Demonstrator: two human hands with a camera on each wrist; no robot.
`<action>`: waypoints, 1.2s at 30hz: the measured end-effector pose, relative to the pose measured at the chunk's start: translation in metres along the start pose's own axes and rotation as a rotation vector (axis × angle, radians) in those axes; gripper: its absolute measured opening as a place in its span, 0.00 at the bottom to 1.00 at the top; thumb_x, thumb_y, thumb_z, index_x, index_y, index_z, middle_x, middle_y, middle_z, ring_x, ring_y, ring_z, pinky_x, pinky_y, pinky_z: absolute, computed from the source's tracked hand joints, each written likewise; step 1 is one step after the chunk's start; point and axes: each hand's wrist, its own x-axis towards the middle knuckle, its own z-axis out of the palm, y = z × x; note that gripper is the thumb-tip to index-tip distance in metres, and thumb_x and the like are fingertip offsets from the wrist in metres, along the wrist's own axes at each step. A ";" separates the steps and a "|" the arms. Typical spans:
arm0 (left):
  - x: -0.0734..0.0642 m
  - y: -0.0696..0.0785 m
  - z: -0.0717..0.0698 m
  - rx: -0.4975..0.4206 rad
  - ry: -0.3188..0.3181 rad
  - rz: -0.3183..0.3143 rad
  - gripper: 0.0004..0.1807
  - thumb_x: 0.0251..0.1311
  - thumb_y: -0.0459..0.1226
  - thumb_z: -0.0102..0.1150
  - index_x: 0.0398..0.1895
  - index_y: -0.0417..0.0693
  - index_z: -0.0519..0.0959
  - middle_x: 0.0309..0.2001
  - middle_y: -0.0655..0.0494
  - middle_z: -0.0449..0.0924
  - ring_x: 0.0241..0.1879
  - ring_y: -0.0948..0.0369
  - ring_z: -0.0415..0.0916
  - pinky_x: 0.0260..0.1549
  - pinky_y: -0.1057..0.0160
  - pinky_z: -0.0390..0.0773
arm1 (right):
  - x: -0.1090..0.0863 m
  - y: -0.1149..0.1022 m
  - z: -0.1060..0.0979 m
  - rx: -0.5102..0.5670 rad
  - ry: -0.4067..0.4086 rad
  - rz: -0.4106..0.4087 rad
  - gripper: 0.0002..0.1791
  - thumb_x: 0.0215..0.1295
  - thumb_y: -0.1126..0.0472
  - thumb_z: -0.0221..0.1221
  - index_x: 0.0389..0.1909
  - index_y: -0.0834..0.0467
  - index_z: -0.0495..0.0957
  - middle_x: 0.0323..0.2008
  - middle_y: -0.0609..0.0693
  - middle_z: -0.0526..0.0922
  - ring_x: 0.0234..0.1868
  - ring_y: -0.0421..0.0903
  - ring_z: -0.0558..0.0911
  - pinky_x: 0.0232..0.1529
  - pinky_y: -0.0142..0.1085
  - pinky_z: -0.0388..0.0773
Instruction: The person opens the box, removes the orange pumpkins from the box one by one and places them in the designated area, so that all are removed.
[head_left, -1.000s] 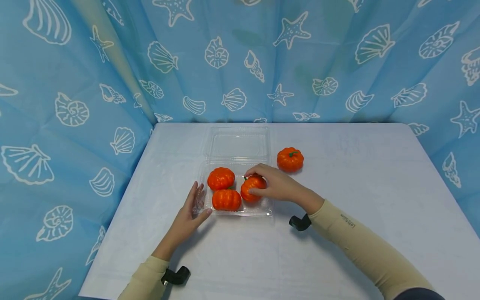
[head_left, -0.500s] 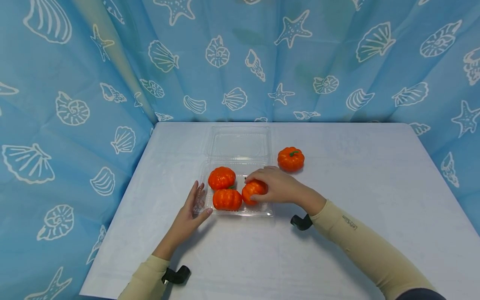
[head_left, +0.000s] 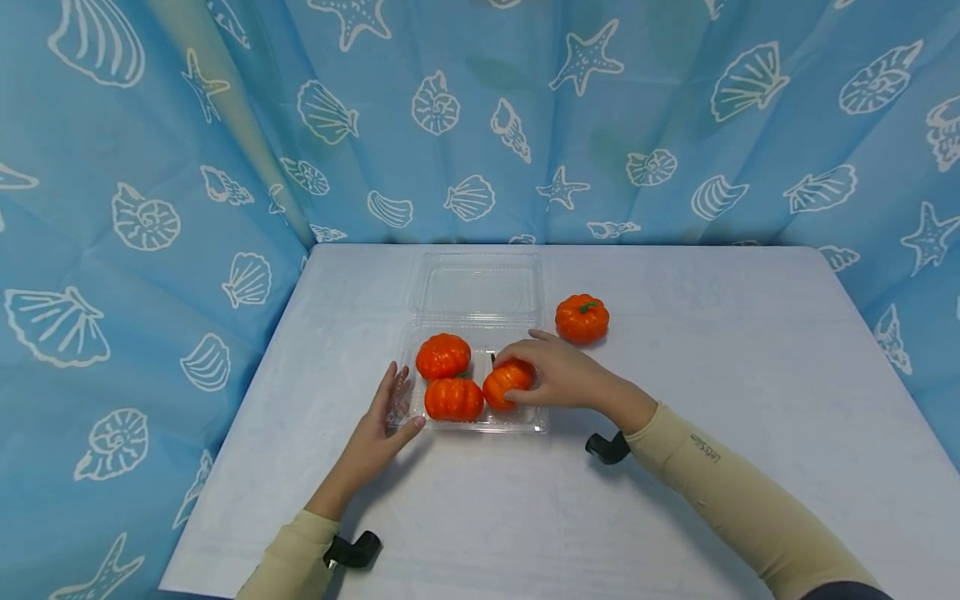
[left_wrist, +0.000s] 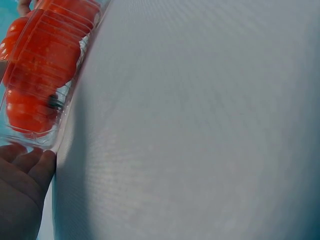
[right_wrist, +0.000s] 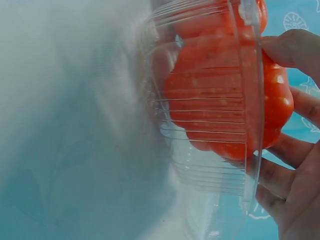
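Observation:
A clear plastic clamshell box [head_left: 504,427] lies with its lid [head_left: 477,283] folded back behind it. Inside, two small orange toy pumpkins sit at the left, the rear pumpkin [head_left: 443,357] behind the front pumpkin [head_left: 454,400]. My right hand [head_left: 562,371] grips a third pumpkin [head_left: 507,387] at the box's right side, thumb in front and fingers over its top; the right wrist view shows this pumpkin [right_wrist: 277,100] low within the clear wall. Along the box's left side rests my left hand [head_left: 378,429], fingers straight and thumb toward the front corner. In the left wrist view its fingertips [left_wrist: 46,162] meet the box's end.
Another orange pumpkin [head_left: 582,319] with a green stem stands on the white table [head_left: 720,350], right of the lid. A blue curtain [head_left: 480,125] with shell prints hangs behind and to the left. Dark camera mounts [head_left: 352,551] jut from both wrists.
The pumpkin in my right hand has moved slightly down and toward the front of the box, close against the front-left one. My left hand stays in place.

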 end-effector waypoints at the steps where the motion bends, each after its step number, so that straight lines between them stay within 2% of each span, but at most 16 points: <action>1: 0.000 0.000 0.000 0.000 0.000 0.000 0.52 0.66 0.44 0.66 0.84 0.54 0.41 0.80 0.52 0.54 0.79 0.50 0.50 0.73 0.37 0.49 | 0.000 0.001 0.000 0.009 0.007 -0.005 0.22 0.60 0.49 0.69 0.55 0.48 0.80 0.54 0.43 0.84 0.60 0.45 0.80 0.76 0.55 0.54; 7: 0.000 -0.001 0.000 -0.001 0.002 0.002 0.52 0.67 0.44 0.66 0.84 0.54 0.41 0.80 0.51 0.53 0.79 0.50 0.50 0.73 0.38 0.49 | -0.002 0.003 0.001 0.045 0.043 -0.031 0.20 0.60 0.51 0.70 0.52 0.50 0.79 0.53 0.43 0.83 0.59 0.44 0.79 0.77 0.54 0.53; 13: 0.000 -0.001 0.001 -0.005 0.002 -0.002 0.52 0.67 0.44 0.65 0.84 0.54 0.41 0.80 0.51 0.53 0.79 0.50 0.50 0.74 0.38 0.49 | -0.004 0.004 -0.001 0.058 0.075 -0.020 0.21 0.60 0.52 0.71 0.53 0.51 0.78 0.59 0.46 0.81 0.65 0.46 0.76 0.78 0.52 0.50; 17: 0.000 -0.001 0.001 -0.006 0.002 -0.003 0.52 0.67 0.44 0.65 0.84 0.54 0.41 0.80 0.51 0.53 0.79 0.50 0.50 0.74 0.38 0.49 | -0.009 0.004 -0.004 0.071 0.102 0.032 0.22 0.60 0.52 0.71 0.54 0.50 0.78 0.67 0.51 0.77 0.73 0.57 0.68 0.76 0.57 0.54; 21: 0.000 0.000 0.001 -0.007 0.001 -0.005 0.52 0.67 0.44 0.65 0.84 0.54 0.41 0.80 0.51 0.53 0.79 0.50 0.49 0.74 0.38 0.49 | -0.014 0.005 -0.009 0.083 0.153 0.063 0.23 0.61 0.52 0.70 0.56 0.48 0.79 0.72 0.54 0.71 0.75 0.68 0.61 0.70 0.64 0.59; 23: 0.000 0.000 0.001 -0.008 0.001 -0.005 0.52 0.67 0.44 0.65 0.84 0.54 0.41 0.80 0.51 0.53 0.79 0.50 0.49 0.74 0.38 0.49 | -0.015 0.007 -0.010 0.082 0.184 0.060 0.23 0.62 0.51 0.70 0.57 0.48 0.79 0.73 0.54 0.70 0.74 0.68 0.61 0.70 0.65 0.60; 30: 0.000 0.002 0.002 -0.004 0.000 -0.004 0.52 0.67 0.44 0.65 0.84 0.54 0.41 0.80 0.51 0.53 0.79 0.50 0.49 0.74 0.38 0.49 | -0.018 0.015 -0.011 0.079 0.289 0.017 0.23 0.62 0.53 0.71 0.57 0.49 0.78 0.68 0.52 0.75 0.69 0.55 0.72 0.67 0.57 0.70; 36: 0.000 0.001 0.002 -0.001 -0.003 0.003 0.52 0.67 0.43 0.65 0.84 0.52 0.41 0.80 0.49 0.52 0.79 0.48 0.49 0.73 0.38 0.50 | -0.020 0.018 -0.012 0.087 0.309 0.035 0.23 0.62 0.52 0.70 0.58 0.48 0.77 0.69 0.51 0.74 0.68 0.55 0.73 0.65 0.58 0.72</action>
